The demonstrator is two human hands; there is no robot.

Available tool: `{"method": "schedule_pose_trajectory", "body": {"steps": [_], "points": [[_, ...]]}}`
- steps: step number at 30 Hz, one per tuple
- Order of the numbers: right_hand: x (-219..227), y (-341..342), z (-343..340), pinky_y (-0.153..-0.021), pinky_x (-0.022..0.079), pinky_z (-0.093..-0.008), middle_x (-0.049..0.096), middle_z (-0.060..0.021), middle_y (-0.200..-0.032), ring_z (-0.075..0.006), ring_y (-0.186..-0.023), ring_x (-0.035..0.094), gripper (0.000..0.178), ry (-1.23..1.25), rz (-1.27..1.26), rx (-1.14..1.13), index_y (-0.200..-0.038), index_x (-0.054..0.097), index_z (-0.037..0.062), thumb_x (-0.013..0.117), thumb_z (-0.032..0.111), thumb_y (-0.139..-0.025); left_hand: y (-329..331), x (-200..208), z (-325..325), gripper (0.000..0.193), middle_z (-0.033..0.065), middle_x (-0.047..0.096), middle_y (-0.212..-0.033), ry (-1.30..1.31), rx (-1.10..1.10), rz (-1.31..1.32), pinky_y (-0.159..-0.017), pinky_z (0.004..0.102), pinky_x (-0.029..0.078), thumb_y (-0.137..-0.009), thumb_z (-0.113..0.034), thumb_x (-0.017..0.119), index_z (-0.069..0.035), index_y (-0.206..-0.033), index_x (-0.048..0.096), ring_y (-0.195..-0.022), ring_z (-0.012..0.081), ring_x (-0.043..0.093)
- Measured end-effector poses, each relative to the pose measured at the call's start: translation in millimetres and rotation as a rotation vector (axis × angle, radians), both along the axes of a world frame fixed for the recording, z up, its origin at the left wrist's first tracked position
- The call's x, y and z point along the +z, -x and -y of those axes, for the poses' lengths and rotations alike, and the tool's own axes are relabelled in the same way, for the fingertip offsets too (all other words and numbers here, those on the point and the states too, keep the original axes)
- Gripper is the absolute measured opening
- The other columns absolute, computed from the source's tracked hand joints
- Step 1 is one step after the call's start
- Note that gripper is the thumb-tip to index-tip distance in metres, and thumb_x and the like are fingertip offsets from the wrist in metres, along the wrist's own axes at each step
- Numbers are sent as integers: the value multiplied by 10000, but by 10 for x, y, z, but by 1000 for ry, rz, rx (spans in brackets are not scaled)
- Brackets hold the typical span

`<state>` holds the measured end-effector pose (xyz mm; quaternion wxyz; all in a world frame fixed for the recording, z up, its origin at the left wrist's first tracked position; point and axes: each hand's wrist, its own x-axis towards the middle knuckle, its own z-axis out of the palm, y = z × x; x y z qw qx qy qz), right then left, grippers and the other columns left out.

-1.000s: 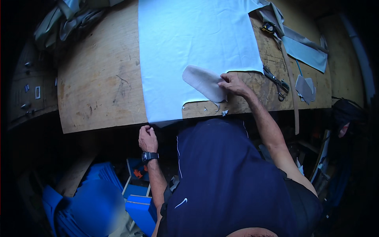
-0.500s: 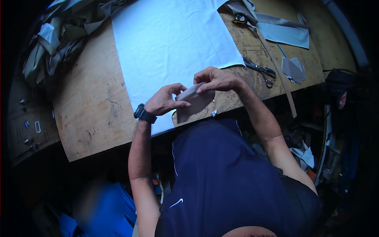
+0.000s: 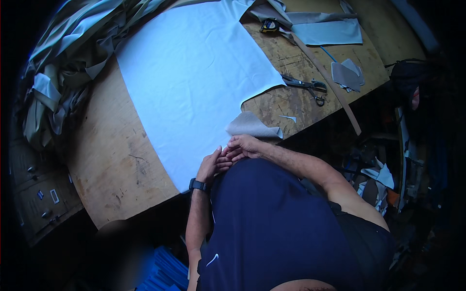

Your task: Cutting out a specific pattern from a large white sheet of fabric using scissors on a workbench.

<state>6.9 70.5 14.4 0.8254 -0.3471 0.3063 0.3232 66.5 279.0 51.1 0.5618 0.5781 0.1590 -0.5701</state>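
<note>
The sheet (image 3: 189,87) is plain pale blue, the piece (image 3: 253,128) grey. The table (image 3: 109,160) is brown with dark streaks, the strip (image 3: 324,73) tan. The shirt (image 3: 276,228) is navy with a white mark, the watch (image 3: 197,185) black.

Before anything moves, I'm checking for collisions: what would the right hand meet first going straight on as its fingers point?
Most likely the left hand, just to the left of the right hand. The two may already touch; depth is unclear there.

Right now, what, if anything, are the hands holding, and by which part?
It cannot be told: the left hand and right hand meet by the pale sheet, hiding any hold.
</note>
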Motion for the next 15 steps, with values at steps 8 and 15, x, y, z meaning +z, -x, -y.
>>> {"method": "schedule_pose_trajectory", "body": {"steps": [8, 15], "points": [[775, 405, 632, -796, 541, -425, 658, -133, -930, -287, -885, 661, 266, 1328, 519, 247, -993, 634, 8, 746, 217, -875, -259, 83, 429, 276, 111, 706, -891, -245, -88, 1057, -759, 350, 549, -942, -260, 722, -9, -1058, 721, -815, 221, 675], [433, 990, 1002, -984, 456, -473, 617, -112, -1008, -328, -1133, 554, 229, 1687, 503, 313, -893, 640, 53, 774, 213, -799, -493, -199, 1134, 374, 165, 656, -1035, -320, -736, 1560, -857, 487, 500, -851, -341, 784, -41, -1043, 671, -1002, 369, 610]]}}
